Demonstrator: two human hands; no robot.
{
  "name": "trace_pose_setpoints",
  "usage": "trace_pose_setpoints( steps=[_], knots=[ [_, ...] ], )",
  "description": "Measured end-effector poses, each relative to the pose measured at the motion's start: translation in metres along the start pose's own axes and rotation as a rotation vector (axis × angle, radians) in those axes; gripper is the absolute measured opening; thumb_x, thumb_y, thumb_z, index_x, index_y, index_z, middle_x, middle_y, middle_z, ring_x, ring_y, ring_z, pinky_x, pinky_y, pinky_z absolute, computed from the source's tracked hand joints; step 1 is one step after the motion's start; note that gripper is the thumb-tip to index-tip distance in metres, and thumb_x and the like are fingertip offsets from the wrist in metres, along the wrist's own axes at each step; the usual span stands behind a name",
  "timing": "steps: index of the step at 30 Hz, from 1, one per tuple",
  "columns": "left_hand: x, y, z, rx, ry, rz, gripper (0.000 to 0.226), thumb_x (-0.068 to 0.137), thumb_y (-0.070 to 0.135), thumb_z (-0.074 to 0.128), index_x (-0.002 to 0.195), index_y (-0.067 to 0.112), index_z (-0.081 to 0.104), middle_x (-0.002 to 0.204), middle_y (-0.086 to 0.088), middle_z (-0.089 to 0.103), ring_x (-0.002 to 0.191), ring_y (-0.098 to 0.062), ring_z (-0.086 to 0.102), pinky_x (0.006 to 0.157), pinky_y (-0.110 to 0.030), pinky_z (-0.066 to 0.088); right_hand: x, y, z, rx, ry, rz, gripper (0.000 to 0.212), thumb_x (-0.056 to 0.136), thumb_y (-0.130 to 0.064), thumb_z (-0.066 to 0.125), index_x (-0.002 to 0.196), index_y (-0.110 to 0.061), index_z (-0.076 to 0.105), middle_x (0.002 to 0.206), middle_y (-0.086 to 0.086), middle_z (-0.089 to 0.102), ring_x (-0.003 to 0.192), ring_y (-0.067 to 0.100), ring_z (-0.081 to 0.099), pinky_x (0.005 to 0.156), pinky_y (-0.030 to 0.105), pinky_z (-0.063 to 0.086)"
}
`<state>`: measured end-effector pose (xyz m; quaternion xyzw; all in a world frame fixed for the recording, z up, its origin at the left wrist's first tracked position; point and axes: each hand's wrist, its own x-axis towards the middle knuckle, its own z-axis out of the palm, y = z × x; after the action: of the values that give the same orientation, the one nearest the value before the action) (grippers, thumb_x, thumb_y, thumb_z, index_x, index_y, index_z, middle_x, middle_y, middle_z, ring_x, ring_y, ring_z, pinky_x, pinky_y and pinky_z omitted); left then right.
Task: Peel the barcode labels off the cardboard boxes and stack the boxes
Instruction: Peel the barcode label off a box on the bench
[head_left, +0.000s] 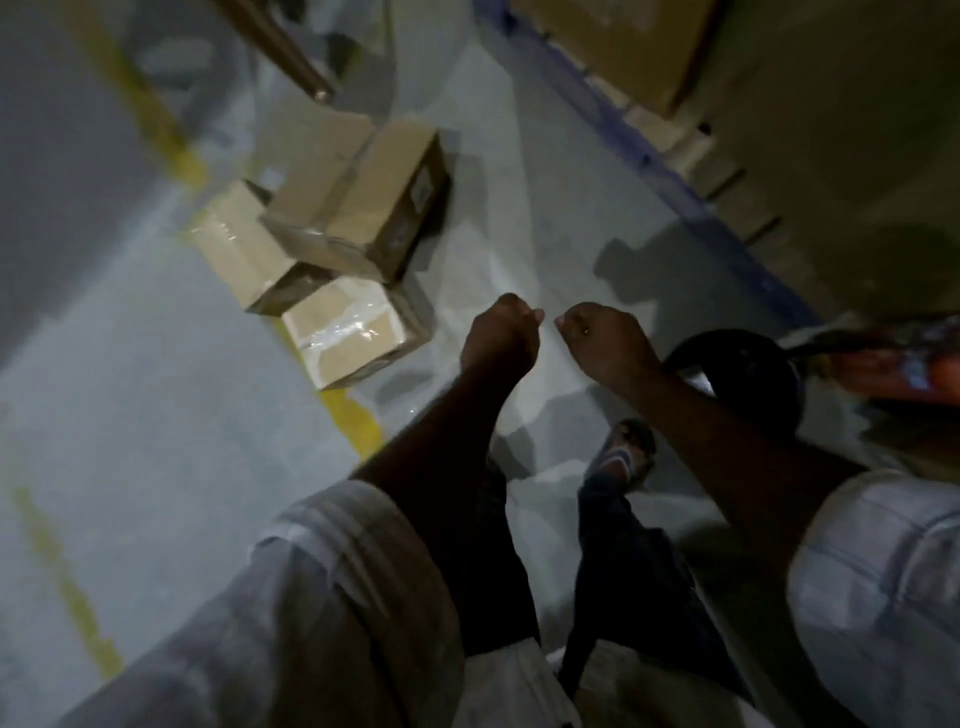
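Left of and beyond the fingers, a yellow floor line (187, 156) runs under a cluster of cardboard boxes (291, 244) on the floor. The far-left box (236, 249) and the nearest box (345, 332) both carry glossy clear tape. A third box, the tilted box (363, 202), rests against or on the others; blur prevents confirming which. Its shaded side shows a pale patch (422, 189) that may be a barcode label.

The left hand (501, 338) is raised in front of the body, just right of the nearest box and clear of it. Its fingers (524, 316) are curled fully closed. The right hand (602, 343) is raised beside it, fingers (569, 323) curled likewise, with the two sets of fingertips near each other but apart. Nothing is visible in either grip; a thin scrap could not be made out at this sharpness.

Right of the fingers and nearer the body stands a black round object (737, 374). Beyond the fingers to the right lies a blue pallet (649, 150).

Judged step: between boxes, with no box in hand and the cluster unstacked. The next move calls for reaching left and forward to a box, locating a label edge with a fingertip, then peeling at a shallow angle while the other hand steadies the box.
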<state>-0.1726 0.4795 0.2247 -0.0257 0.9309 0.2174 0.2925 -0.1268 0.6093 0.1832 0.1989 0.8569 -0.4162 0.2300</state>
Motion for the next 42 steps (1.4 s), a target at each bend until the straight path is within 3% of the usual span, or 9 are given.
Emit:
trace_pose_setpoints(
  steps=[7, 11, 15, 20, 28, 34, 38, 40, 42],
  knots=[
    [0.033, -0.134, -0.128, -0.229, 0.16, -0.234, 0.031, 0.092, 0.04, 0.053, 0.102, 0.012, 0.06, 0.105, -0.015, 0.071, 0.1, -0.035, 0.067, 0.089, -0.041, 0.054, 0.041, -0.15, 0.044, -0.119, -0.084, -0.219, 0.039, 0.098, -0.035, 0.05, 0.068, -0.011, 0.051, 0.07, 0.007, 0.054, 0.078, 0.035, 0.06, 0.074, 0.038, 0.05],
    [0.067, -0.206, -0.194, -0.401, 0.242, -0.333, 0.042, 0.084, 0.061, 0.039, 0.085, 0.021, 0.049, 0.09, -0.018, 0.073, 0.086, -0.04, 0.069, 0.082, -0.048, 0.057, 0.075, -0.221, 0.072, -0.149, -0.107, -0.186, 0.036, 0.098, -0.034, 0.051, 0.069, -0.012, 0.052, 0.078, 0.016, 0.061, 0.081, 0.034, 0.06, 0.071, 0.033, 0.044],
    [0.106, -0.248, -0.258, -0.389, 0.292, -0.317, 0.041, 0.095, 0.051, 0.042, 0.079, 0.015, 0.056, 0.09, -0.018, 0.072, 0.086, -0.038, 0.068, 0.082, -0.045, 0.056, 0.123, -0.274, 0.12, -0.234, -0.166, -0.17, 0.03, 0.097, -0.027, 0.053, 0.071, -0.012, 0.055, 0.078, 0.013, 0.059, 0.085, 0.034, 0.061, 0.068, 0.027, 0.035],
    [0.188, -0.299, -0.297, -0.475, 0.32, -0.324, 0.027, 0.087, 0.042, 0.058, 0.095, 0.016, 0.058, 0.092, -0.016, 0.073, 0.086, -0.039, 0.07, 0.077, -0.05, 0.059, 0.195, -0.326, 0.171, -0.226, -0.238, -0.138, 0.021, 0.093, -0.023, 0.055, 0.091, -0.007, 0.07, 0.094, 0.012, 0.07, 0.09, 0.029, 0.063, 0.079, 0.032, 0.048],
    [0.397, -0.384, -0.283, -0.267, 0.238, -0.436, 0.045, 0.096, 0.047, 0.053, 0.111, 0.006, 0.064, 0.116, -0.015, 0.067, 0.109, -0.031, 0.061, 0.084, -0.031, 0.041, 0.38, -0.289, 0.284, 0.06, -0.311, 0.352, 0.016, 0.075, -0.037, 0.062, 0.066, -0.026, 0.055, 0.078, 0.001, 0.061, 0.075, 0.023, 0.06, 0.075, 0.037, 0.056],
    [0.516, -0.436, -0.224, -0.329, 0.147, -0.534, 0.069, 0.085, 0.04, 0.072, 0.138, 0.005, 0.046, 0.141, -0.015, 0.052, 0.123, -0.027, 0.056, 0.098, -0.034, 0.046, 0.472, -0.202, 0.352, 0.589, -0.27, 0.844, 0.04, 0.082, -0.028, 0.071, 0.119, -0.015, 0.063, 0.117, 0.006, 0.066, 0.114, 0.024, 0.061, 0.1, 0.043, 0.05],
    [0.535, -0.455, -0.203, -0.436, 0.091, -0.544, 0.062, 0.077, 0.027, 0.079, 0.129, 0.007, 0.052, 0.125, -0.01, 0.062, 0.109, -0.026, 0.062, 0.085, -0.034, 0.053, 0.471, -0.212, 0.352, 0.605, -0.348, 0.85, 0.065, 0.054, -0.04, 0.08, 0.116, -0.036, 0.059, 0.117, -0.004, 0.064, 0.105, 0.025, 0.06, 0.063, 0.04, 0.054],
    [0.529, -0.451, -0.21, -0.382, 0.119, -0.544, 0.064, 0.072, 0.032, 0.077, 0.128, 0.009, 0.057, 0.123, -0.009, 0.064, 0.11, -0.028, 0.062, 0.084, -0.035, 0.052, 0.463, -0.229, 0.334, 0.59, -0.311, 0.863, 0.053, 0.064, -0.033, 0.079, 0.114, -0.028, 0.063, 0.114, 0.001, 0.067, 0.1, 0.023, 0.062, 0.07, 0.036, 0.053],
    [0.514, -0.437, -0.233, -0.366, 0.158, -0.504, 0.065, 0.069, 0.042, 0.074, 0.125, 0.011, 0.062, 0.119, -0.01, 0.067, 0.105, -0.028, 0.064, 0.083, -0.034, 0.052, 0.45, -0.255, 0.3, 0.482, -0.245, 0.793, 0.035, 0.073, -0.028, 0.074, 0.104, -0.012, 0.068, 0.098, 0.008, 0.069, 0.076, 0.021, 0.063, 0.057, 0.027, 0.048]
  ],
)
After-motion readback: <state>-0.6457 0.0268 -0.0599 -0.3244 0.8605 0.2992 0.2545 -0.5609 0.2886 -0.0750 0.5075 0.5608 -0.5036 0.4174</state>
